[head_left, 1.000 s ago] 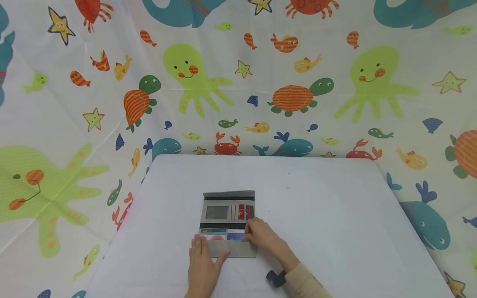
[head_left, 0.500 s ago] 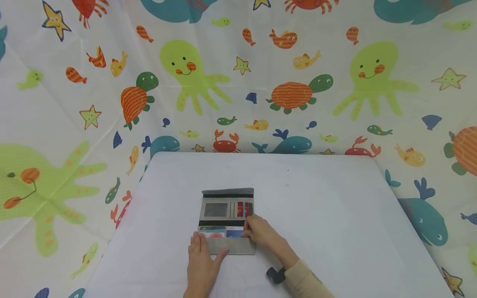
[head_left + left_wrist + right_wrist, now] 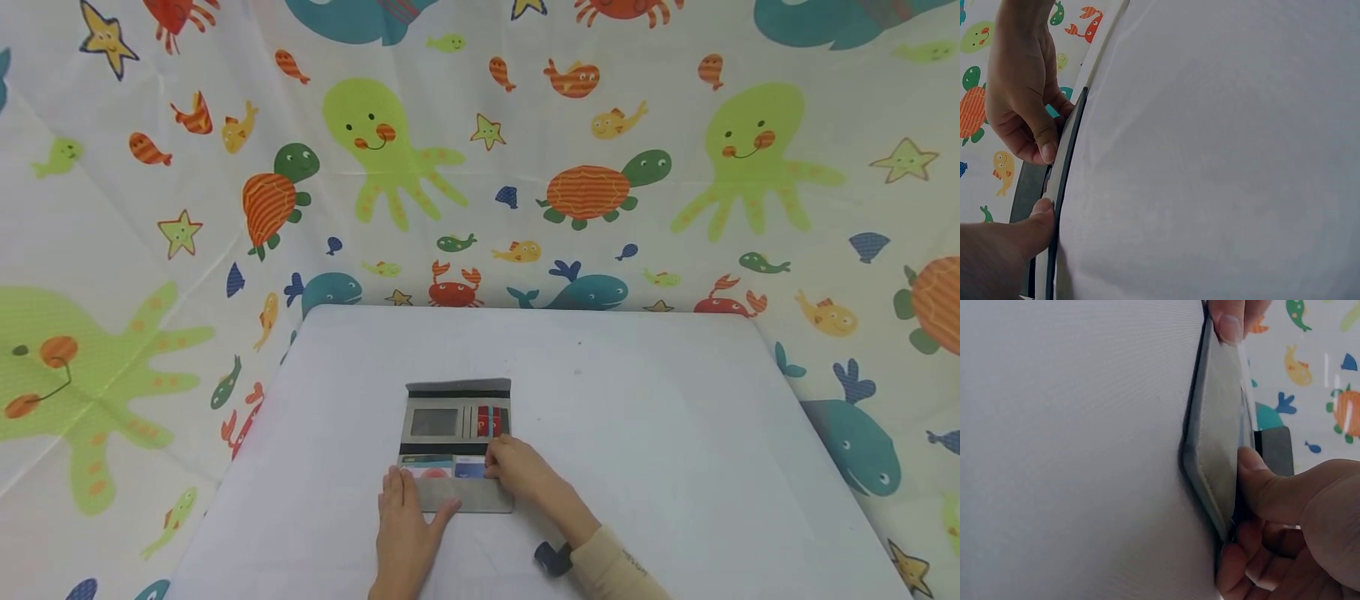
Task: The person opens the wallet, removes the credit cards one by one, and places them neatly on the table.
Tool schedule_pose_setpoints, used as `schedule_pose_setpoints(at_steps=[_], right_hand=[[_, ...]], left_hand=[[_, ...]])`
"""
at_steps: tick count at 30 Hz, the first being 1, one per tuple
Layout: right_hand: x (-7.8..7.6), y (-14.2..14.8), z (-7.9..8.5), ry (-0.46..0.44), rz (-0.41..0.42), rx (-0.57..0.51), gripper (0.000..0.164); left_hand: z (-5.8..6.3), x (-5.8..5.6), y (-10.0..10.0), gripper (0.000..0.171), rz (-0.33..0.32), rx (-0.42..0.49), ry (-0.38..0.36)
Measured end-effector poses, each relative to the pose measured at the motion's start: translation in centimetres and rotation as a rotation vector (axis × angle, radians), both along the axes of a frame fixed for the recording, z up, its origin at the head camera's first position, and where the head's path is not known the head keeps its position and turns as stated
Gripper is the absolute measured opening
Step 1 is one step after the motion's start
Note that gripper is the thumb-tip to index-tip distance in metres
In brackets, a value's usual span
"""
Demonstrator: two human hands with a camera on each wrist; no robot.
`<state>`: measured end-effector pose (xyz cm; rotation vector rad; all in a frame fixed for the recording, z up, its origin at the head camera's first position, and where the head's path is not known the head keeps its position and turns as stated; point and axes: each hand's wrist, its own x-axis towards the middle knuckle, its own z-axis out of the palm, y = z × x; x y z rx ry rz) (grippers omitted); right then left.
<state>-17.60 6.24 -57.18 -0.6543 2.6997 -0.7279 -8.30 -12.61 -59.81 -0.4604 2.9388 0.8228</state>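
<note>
A grey wallet lies unfolded on the white table. My left hand rests on its lower left part, fingers straight, thumb spread along the near panel. At the right end of the lower pocket, my right hand has curled fingers and pinches the edge of a blue-and-white card. Beside that card sits a colourful card, partly under the left fingertips. Red cards fill slots in the upper panel, right of a dark window. In the right wrist view, the right thumb presses at the pocket's edge; the card is mostly hidden there.
The white table extends around the wallet. A black wrist camera sits by the right sleeve. Behind the table hangs a white cloth printed with sea animals.
The head view has tilted slightly, so everything sits a little higher. My right hand has shifted slightly left along the blue-and-white card. The left hand stays on the wallet.
</note>
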Motion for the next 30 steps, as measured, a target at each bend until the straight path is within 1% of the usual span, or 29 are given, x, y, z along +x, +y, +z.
schedule_pose_setpoints(at_steps=[3,7,10,19,25,30], right_hand=[[0.1,-0.2,0.0,0.019,0.004,0.035,0.012],[0.1,-0.2,-0.2,0.016,0.016,0.052,0.012],[0.1,-0.1,-0.4,0.016,0.027,0.049,0.012],[0.0,0.1,-0.6,0.06,0.056,0.03,0.013],[-0.2,0.2,-0.8,0.048,0.056,0.019,0.012],[-0.4,0.4,-1.0,0.035,0.056,0.005,0.01]], left_hand=[[-0.1,-0.1,0.0,0.108,0.003,0.002,-0.002],[-0.2,-0.1,0.0,0.109,0.005,-0.001,-0.007],[-0.2,0.0,0.0,0.109,0.004,-0.009,-0.006],[-0.1,0.0,0.0,0.11,0.0,-0.011,-0.008],[-0.2,0.0,0.1,0.108,-0.002,-0.008,0.009],[-0.3,0.0,0.2,0.109,0.004,-0.002,0.009]])
